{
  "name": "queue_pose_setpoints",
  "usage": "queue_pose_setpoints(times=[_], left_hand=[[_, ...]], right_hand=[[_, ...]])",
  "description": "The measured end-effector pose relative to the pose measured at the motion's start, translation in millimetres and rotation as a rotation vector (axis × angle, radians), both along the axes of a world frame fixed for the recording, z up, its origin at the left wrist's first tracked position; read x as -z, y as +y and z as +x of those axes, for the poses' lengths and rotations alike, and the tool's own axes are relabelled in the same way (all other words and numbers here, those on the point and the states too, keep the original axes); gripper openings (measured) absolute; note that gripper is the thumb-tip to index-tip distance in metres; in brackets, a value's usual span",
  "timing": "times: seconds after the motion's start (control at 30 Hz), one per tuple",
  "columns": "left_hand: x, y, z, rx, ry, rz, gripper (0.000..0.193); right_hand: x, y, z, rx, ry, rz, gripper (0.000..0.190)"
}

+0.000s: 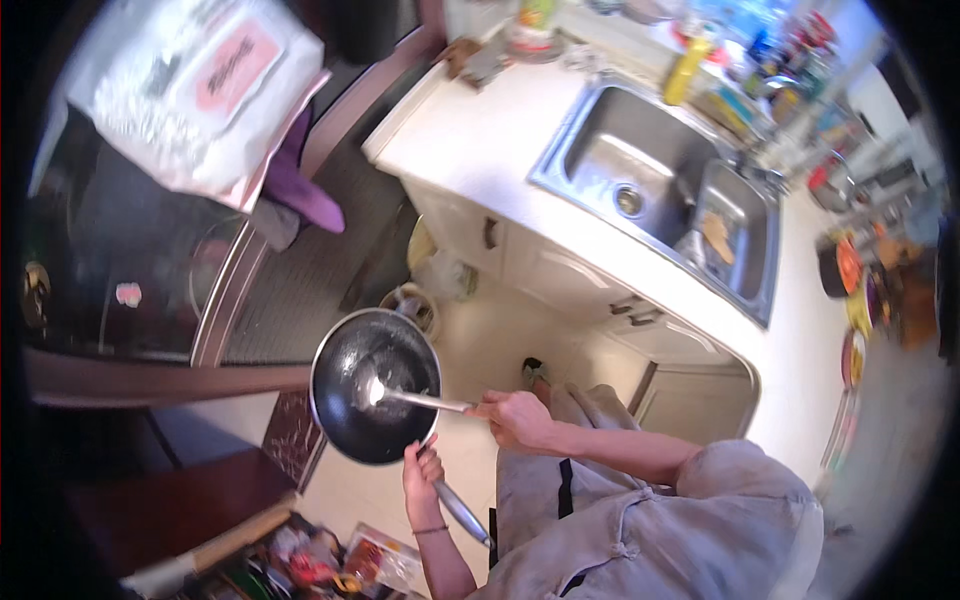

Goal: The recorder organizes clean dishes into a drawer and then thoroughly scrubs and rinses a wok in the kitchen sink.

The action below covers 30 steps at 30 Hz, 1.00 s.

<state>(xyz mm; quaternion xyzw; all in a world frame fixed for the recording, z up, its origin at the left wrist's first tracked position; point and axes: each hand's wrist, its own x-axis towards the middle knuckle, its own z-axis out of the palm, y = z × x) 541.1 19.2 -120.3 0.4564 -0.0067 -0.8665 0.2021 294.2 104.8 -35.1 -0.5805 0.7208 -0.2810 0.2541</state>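
Note:
My left hand (424, 476) grips a black wok (352, 427) with a pale rim, at the edge where its grey handle (465, 516) joins; the handle sticks out past my wrist. The wok is held in the air above the floor, its inside facing up and shiny, with a few wet-looking streaks. In my right hand (517, 421) is the handle of a metal turner or ladle (431, 401). Its head lies inside the wok, blurred by glare, so its exact shape is unclear. Partly hidden behind the wok's far edge stands a small bin (424, 311) with a liner.
A white counter (480, 142) holds a double-bowl steel sink (622, 142), with a wooden-looking utensil (718, 236) in the smaller bowl. Bottles and a yellow container (686, 71) crowd behind it. A sliding-door frame (232, 285) and a hanging white bag (195, 127) are at left; packaged goods (315, 559) below.

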Motion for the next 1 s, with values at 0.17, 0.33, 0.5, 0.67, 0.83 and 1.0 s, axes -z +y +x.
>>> queue_pose_setpoints(times=[0.17,0.33,0.5,0.67,0.83,1.0], left_hand=[[-66.1,2.1,-4.2,0.250,0.028,-0.064,0.038],[-126.0,1.4,-46.1,0.489,0.022,-0.164,0.033],[-165.8,-12.8,-127.8,0.678,0.016,-0.254,0.027],[-188.2,-32.0,-241.4,0.853,-0.009,-0.357,0.026],[-194.1,-47.4,-374.4,1.041,-0.062,-0.426,0.026],[-187.1,-51.5,-494.2,1.175,-0.168,-0.486,0.026]], right_hand=[[-65.1,59.5,-8.0,0.110,-0.127,-0.037,0.039],[-113.7,111.4,-24.2,0.262,-0.141,-0.038,0.039],[-152.0,135.3,-55.6,0.466,-0.359,-0.037,0.042],[-162.3,141.1,-108.3,0.770,-0.585,-0.268,0.047],[-150.0,138.7,-184.6,0.908,-0.592,-0.359,0.046],[-160.7,143.9,-254.9,0.982,-0.489,-0.358,0.044]])
